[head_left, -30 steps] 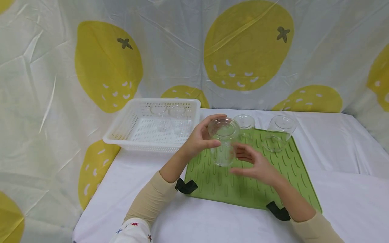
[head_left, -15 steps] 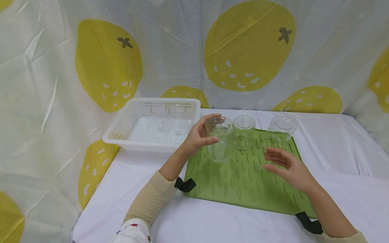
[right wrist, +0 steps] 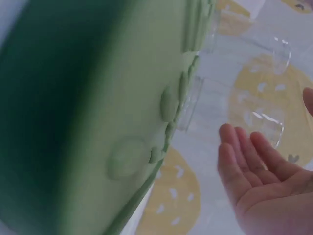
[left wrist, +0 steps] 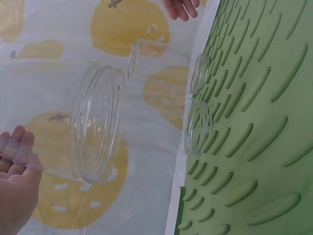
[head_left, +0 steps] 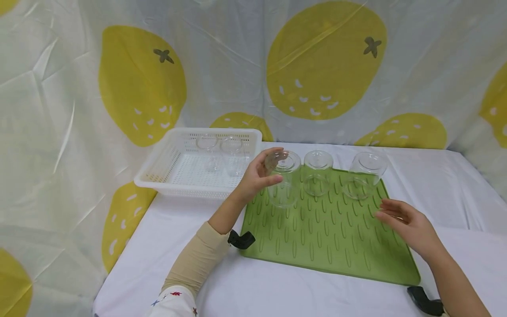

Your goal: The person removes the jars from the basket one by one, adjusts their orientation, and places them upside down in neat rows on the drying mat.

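My left hand (head_left: 254, 177) grips a clear glass jar (head_left: 283, 193) upside down over the back left of the green ridged mat (head_left: 313, 240). In the left wrist view, the jar's ridged rim (left wrist: 100, 125) hangs apart from the mat. Two similar jars stand inverted on the mat's back part: a middle jar (head_left: 318, 174) and a right jar (head_left: 365, 174). Off the mat's right side, my right hand (head_left: 412, 226) holds nothing, its fingers (right wrist: 238, 171) relaxed, and the right jar is nearest to it.
A white perforated basket (head_left: 158, 182) stands at the back left, with two clear glasses (head_left: 231, 147) inside. Behind the white-clothed table (head_left: 253, 290) hangs a lemon-print curtain (head_left: 225, 57).
My right hand has moved from beside the held jar out to the mat's right edge. My left hand has shifted the jar slightly back and left.
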`<action>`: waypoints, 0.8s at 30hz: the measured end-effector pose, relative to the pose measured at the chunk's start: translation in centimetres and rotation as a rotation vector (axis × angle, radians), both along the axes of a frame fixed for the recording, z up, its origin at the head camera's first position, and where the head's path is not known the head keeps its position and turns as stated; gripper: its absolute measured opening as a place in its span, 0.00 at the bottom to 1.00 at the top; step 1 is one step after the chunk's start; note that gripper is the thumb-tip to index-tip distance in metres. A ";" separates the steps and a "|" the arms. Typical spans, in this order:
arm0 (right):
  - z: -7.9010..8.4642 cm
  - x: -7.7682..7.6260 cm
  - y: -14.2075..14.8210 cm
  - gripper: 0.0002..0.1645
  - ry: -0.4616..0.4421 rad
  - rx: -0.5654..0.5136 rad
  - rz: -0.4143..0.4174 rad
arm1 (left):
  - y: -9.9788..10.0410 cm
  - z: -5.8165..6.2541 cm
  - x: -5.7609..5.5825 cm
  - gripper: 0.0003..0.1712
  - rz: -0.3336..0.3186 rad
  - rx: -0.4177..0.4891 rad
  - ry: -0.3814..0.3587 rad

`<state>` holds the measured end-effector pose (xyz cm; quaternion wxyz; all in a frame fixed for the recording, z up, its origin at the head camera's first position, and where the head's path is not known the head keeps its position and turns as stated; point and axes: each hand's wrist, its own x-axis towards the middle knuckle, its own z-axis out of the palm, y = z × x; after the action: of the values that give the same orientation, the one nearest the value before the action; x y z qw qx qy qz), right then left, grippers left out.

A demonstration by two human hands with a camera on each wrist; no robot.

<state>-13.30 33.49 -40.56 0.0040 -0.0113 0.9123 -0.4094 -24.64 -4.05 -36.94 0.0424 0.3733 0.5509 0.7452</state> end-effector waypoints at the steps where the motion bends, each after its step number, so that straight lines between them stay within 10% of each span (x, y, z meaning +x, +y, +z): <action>1: -0.1 0.0 0.1 0.38 -0.016 0.007 0.003 | 0.0 0.0 0.0 0.59 0.007 0.000 0.001; 24: -2.5 -0.1 1.1 0.55 -0.209 0.125 0.310 | 1.1 -1.3 -0.9 0.58 0.221 -0.016 0.015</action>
<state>-13.38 34.54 -43.05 0.1625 -0.1088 0.9179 -0.3454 -25.55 -2.99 -38.23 -0.0409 0.3154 0.5950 0.7381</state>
